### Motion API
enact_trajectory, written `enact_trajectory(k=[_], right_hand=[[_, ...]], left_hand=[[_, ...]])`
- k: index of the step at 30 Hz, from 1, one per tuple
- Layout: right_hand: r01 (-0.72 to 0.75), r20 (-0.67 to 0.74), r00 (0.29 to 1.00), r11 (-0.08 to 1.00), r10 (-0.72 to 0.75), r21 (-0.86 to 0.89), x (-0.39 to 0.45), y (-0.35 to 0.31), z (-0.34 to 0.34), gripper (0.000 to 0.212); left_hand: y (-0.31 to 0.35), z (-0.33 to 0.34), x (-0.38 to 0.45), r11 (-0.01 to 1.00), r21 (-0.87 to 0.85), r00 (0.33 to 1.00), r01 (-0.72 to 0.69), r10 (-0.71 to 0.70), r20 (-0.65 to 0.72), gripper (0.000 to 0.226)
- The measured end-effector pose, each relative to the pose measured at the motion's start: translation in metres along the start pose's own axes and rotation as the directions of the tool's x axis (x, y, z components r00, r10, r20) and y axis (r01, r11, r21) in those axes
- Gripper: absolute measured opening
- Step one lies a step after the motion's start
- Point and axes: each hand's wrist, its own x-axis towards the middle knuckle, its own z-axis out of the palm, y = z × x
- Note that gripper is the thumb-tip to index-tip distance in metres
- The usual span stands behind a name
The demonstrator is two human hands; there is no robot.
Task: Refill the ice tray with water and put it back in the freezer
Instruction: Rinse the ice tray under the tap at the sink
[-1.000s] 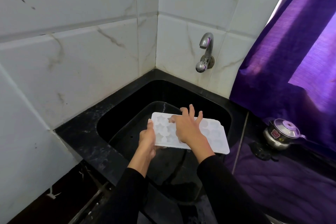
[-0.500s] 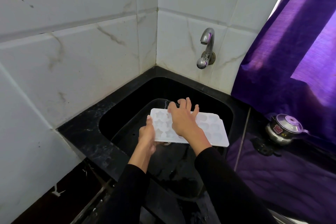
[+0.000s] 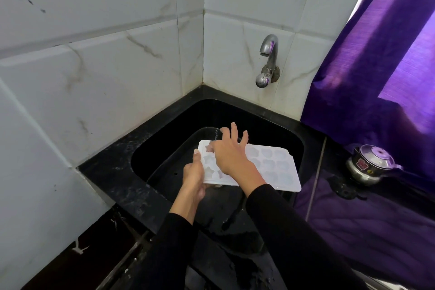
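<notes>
The white plastic ice tray, with star- and rounded-shaped cells, sits roughly level above the black sink, long side running left to right, its left end gripped from the side and partly covered from above.

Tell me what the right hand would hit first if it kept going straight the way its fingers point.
The right hand lies spread over the ice tray, fingers pointing to the sink's back corner. Going straight on, it would probably meet the sink's far wall, well below the tap; depth is hard to judge.
</notes>
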Motion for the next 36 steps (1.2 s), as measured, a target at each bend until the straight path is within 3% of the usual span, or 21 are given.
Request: enact_trajectory(k=[7,13,18,26,30,36], right_hand=[[0.016,0.003,1.000,1.000,-0.016,-0.006,-0.001,-0.003,0.002,0.053],[0.010,-0.015,1.000,0.991,-0.008,0.135,-0.008,0.005,-0.002,0.062],[-0.158,-0.105,0.978,0.972,0.178,0.174,-0.019,0.043,-0.031,0.059],[-0.420,-0.044,0.898,0.885,0.437,0.200,-0.053,0.103,-0.028,0.066],[-0.450,0.036,0.891,0.870,0.453,0.201,-0.059,0.105,-0.014,0.067],[-0.418,0.011,0.906,0.889,0.423,0.187,-0.062,0.100,-0.003,0.075]], left_hand=[[0.002,-0.001,-0.001,1.000,0.004,1.000,0.013,-0.013,-0.014,0.042],[0.006,-0.006,0.000,1.000,-0.003,0.999,0.027,-0.027,-0.016,0.042],[0.013,-0.014,0.004,0.998,-0.048,0.999,0.037,-0.039,-0.029,0.042],[0.018,-0.022,0.009,0.998,-0.068,1.000,0.013,-0.014,-0.019,0.037],[0.016,-0.021,0.010,0.998,-0.063,1.000,0.018,-0.019,-0.016,0.040],[0.014,-0.019,0.010,0.997,-0.076,0.999,0.014,-0.017,-0.032,0.039]])
